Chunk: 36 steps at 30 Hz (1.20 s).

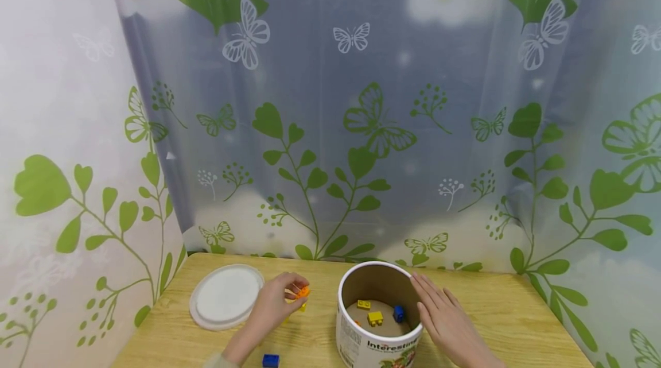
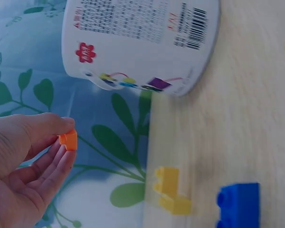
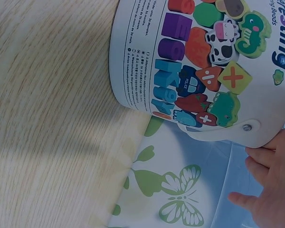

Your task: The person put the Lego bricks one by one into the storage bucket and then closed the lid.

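My left hand point(image 1: 276, 302) pinches a small orange toy brick point(image 2: 69, 140) between thumb and fingertips, left of the bucket. Below it on the table lie yellow bricks point(image 2: 170, 190), mostly hidden behind the hand in the head view. A blue brick point(image 1: 271, 361) lies nearer the front edge. My right hand point(image 1: 449, 319) rests against the right side of the white printed bucket point(image 1: 379, 338), its straight fingers at the rim. Inside the bucket are two yellow bricks point(image 1: 375, 318), a blue brick point(image 1: 399, 314) and a bit of orange at the left wall.
A round white lid point(image 1: 227, 294) lies on the wooden table point(image 1: 496, 293) at the left. Behind the table hangs a curtain point(image 1: 310, 196) with green leaves and butterflies. The bucket's white handle point(image 3: 218, 135) hangs down along its side.
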Each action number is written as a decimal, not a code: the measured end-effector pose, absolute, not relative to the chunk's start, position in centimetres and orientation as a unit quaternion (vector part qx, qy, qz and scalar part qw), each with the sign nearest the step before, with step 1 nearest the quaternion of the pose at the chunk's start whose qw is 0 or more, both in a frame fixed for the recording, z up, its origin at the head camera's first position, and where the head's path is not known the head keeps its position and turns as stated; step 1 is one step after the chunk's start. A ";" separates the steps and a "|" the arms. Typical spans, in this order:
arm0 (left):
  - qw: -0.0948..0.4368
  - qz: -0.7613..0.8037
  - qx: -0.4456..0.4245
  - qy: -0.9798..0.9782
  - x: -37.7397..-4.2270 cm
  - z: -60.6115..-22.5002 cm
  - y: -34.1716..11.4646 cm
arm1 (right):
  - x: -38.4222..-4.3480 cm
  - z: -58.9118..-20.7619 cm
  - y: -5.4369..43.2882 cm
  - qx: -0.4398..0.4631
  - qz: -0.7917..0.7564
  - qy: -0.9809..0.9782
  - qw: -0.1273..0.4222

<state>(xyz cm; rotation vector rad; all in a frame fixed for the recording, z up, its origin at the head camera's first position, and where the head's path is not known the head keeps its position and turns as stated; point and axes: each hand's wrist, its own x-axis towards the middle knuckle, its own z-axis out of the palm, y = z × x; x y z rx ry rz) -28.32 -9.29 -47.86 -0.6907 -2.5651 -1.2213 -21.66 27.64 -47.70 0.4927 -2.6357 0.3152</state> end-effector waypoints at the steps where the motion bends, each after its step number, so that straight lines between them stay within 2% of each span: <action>1: 0.113 -0.414 -0.236 -0.872 -28.4 -47.6 -9.1 | -21.7 -47.7 27.7 0.178 0.114 -0.953 0.219; 12: 0.145 -0.419 -0.255 -0.859 -28.9 -45.5 -7.1 | -21.8 -47.9 27.7 0.180 0.103 -0.951 0.230; 19: 0.139 -0.432 -0.276 -0.848 -29.2 -44.2 -5.1 | -21.9 -48.1 27.8 0.182 0.098 -0.948 0.242; 36: 0.118 -0.429 -0.339 -0.829 -30.1 -43.2 0.4 | -21.8 -47.9 27.9 0.179 0.105 -0.954 0.216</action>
